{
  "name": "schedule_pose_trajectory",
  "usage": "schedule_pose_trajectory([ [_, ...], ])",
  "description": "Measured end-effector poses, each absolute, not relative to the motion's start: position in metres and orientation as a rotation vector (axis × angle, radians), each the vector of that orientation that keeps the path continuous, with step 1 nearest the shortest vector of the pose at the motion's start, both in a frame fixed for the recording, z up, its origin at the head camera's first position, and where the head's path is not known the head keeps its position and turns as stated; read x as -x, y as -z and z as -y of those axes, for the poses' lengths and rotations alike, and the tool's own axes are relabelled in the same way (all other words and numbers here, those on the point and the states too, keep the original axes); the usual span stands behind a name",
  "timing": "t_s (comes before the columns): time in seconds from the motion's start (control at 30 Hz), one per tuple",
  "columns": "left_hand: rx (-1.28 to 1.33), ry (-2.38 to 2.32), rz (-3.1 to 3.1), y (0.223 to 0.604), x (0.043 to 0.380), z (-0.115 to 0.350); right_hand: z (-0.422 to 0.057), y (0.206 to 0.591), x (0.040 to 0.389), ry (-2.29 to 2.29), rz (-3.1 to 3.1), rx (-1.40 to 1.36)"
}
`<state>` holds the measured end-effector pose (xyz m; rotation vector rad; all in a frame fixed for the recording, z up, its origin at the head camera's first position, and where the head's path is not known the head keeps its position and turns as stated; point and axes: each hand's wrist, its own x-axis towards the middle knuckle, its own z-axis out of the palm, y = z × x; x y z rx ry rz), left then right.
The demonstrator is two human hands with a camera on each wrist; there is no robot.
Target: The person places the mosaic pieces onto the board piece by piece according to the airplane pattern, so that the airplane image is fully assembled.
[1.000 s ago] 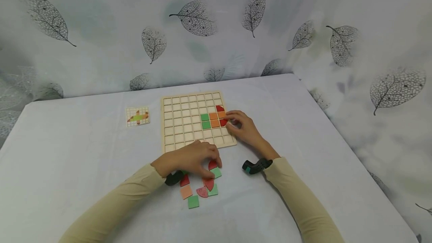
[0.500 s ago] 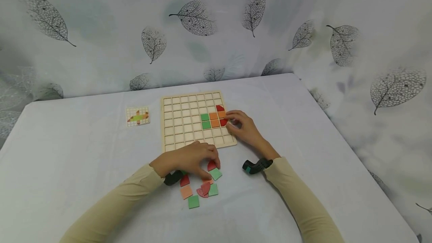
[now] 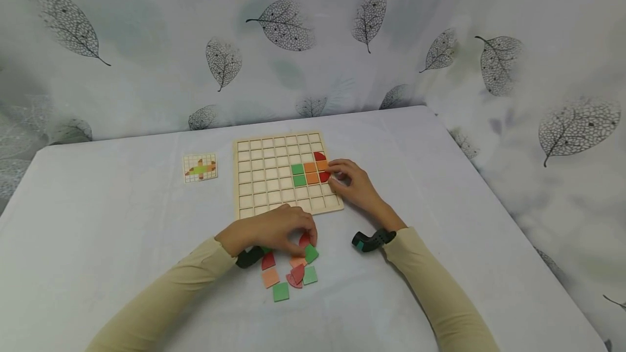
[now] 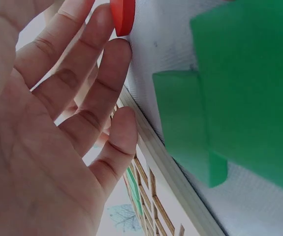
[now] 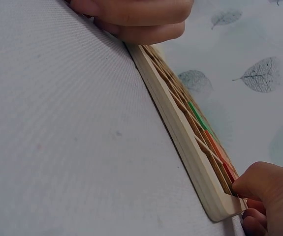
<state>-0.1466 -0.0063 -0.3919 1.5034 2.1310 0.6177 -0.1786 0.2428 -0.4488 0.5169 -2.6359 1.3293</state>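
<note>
In the head view, my left hand [image 3: 279, 230] reaches over loose pieces in front of the wooden grid board [image 3: 256, 167]. Its thumb and index finger pinch a tilted green square tile [image 3: 312, 255]. A red quarter-circle piece [image 3: 304, 239] lies by its fingertips, also at the top of the left wrist view. My right hand [image 3: 356, 182] grips the board's right edge; the right wrist view shows its thumb [image 5: 257, 182] on the rim near a corner. Green squares [image 3: 299, 180], orange squares [image 3: 312, 178] and red quarter-circles [image 3: 319, 156] sit in the board's right-hand cells.
Nearer me lie more loose pieces: a green square [image 3: 281, 291], an orange square [image 3: 270, 277] and overlapping red quarter-circles [image 3: 296, 274]. A pattern card [image 3: 200, 168] rests left of the board. A white cloth [image 3: 122, 205] covers the table, and a leaf-print curtain [image 3: 171, 48] hangs behind.
The green tile by my left thumb has turned and tilted up. A red quarter-circle has slid down toward another red piece. My right hand stays at the board's edge.
</note>
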Motion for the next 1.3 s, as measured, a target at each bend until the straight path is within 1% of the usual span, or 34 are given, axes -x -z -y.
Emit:
schedule_pose_trajectory([
  [0.43,-1.526,-0.725,-2.065,0.394,0.151,0.009,-0.242,0.448,0.178,-1.321,2.620,-0.528],
  [0.73,-1.451,-0.897,-1.965,0.399,0.153,0.012,-0.243,0.448,0.178,-1.330,2.630,-0.524],
  [1.3,-1.331,-1.002,-2.000,0.397,0.159,0.019,-0.243,0.448,0.178,-1.326,2.629,-0.531],
])
